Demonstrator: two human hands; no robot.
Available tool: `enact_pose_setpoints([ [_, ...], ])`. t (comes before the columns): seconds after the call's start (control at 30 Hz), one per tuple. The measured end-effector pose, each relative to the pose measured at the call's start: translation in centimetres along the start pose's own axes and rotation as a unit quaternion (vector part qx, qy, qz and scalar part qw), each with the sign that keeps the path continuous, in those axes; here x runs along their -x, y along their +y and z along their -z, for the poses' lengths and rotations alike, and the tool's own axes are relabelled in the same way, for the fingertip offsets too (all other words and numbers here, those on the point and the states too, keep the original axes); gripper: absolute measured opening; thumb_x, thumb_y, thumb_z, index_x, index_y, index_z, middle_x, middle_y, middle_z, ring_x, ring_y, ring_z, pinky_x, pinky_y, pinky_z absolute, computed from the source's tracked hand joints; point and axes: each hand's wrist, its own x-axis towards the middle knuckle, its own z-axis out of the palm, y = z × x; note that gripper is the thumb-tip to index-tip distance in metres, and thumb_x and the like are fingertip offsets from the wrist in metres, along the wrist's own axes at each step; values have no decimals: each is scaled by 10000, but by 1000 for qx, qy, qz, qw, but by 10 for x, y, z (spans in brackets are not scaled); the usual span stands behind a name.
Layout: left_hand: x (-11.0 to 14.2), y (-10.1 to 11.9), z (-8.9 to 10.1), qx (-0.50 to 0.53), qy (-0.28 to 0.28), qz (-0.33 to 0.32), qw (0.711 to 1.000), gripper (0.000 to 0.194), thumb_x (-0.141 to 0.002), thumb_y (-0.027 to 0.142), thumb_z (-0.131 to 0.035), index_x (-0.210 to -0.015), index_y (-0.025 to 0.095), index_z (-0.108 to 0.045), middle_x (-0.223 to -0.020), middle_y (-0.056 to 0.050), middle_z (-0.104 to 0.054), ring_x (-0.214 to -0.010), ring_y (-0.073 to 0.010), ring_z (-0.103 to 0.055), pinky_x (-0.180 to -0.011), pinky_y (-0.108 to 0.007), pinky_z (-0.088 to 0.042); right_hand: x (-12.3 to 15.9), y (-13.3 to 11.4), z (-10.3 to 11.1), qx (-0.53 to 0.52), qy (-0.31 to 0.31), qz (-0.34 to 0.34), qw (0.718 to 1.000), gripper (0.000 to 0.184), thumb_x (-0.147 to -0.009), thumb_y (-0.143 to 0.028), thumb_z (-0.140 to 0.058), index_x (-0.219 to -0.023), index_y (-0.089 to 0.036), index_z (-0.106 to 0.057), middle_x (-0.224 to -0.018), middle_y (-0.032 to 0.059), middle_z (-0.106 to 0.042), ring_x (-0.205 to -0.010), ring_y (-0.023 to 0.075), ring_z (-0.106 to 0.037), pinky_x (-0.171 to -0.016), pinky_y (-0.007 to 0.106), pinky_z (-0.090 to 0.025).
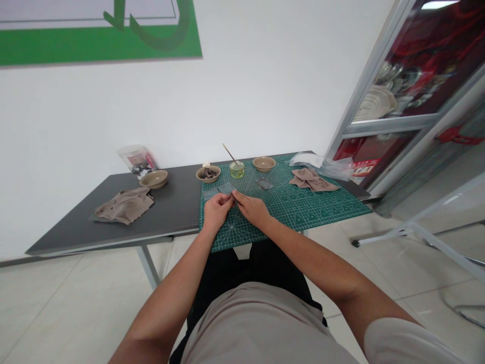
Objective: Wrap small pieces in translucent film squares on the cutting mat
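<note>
Head view's the only one, so here goes. Left hand (216,210) and right hand (252,208) meet fingertip to fingertip over the cutting mat (306,210), fingers drawn in narrow like they're pinching something small. Can't tell what, if anything, is in that pinch. Two grey squares (226,188) lie on the mat right past the fingertips, and a darker grey piece (264,183) sits off to the right.

What could go wrong? My main worry is the glass jar (237,172) with yellowish liquid, just beyond the squares. Its thin stick (228,150) leans well out over the rim, so a careless reach could catch it and tip the lot over the mat. The bowl of dark bits (209,180) is close too; an elbow or sleeve probably isn't the risk, more a knuckle bumping it. The squares look thin and loose, so I'd guess a brush of the fingers could slide or crease them.

Hard to make out: the fingers cover whatever's between them, and the dark bits are too small to identify. Can't say what the squares are made of either. The plastic tub (133,159) at the back of the tabletop (182,202) is blurry, contents unreadable.
</note>
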Motion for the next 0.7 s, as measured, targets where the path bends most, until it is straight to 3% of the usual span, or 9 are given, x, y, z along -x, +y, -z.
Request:
enact_pose_setpoints([
  [0.2,-2,-6,-2,76,-16,10,997,220,-706,372,-724,-787,182,-648,-673,-1,-698,-639,-153,-659,-663,-276,-516,-1,1,1,-11,8,-34,999,443,-946,-177,-475,-1389,-195,-499,-1319,70,-625,-1122,175,-654,-938,303,-539],
  [0.47,-1,1,0,-73,-10,-2,997,112,-737,267,-645,-668,181,-660,-611,20,-665,-574,-120,-586,-598,-239,-441,2,2,-6,10,-2,31,999,445,-934,-166,-479,-1375,-205,-525,-1430,63,-515,-1224,173,-587,-983,302,-520],
  [0.6,1,6,1,-79,-5,0,997,119,-734,277,-650,-664,182,-671,-612,20,-671,-583,-126,-597,-600,-241,-448,2,3,-8,5,5,31,999,454,-932,-162,-474,-1379,-220,-524,-1437,54,-506,-1234,176,-579,-1001,316,-514],
  [0.7,2,5,0,-24,-4,11,1000,151,-737,332,-671,-719,182,-685,-642,8,-696,-630,-146,-646,-638,-256,-487,1,2,-5,-11,6,12,1000,455,-934,-158,-471,-1382,-220,-520,-1415,52,-533,-1228,174,-584,-1005,313,-511],
])
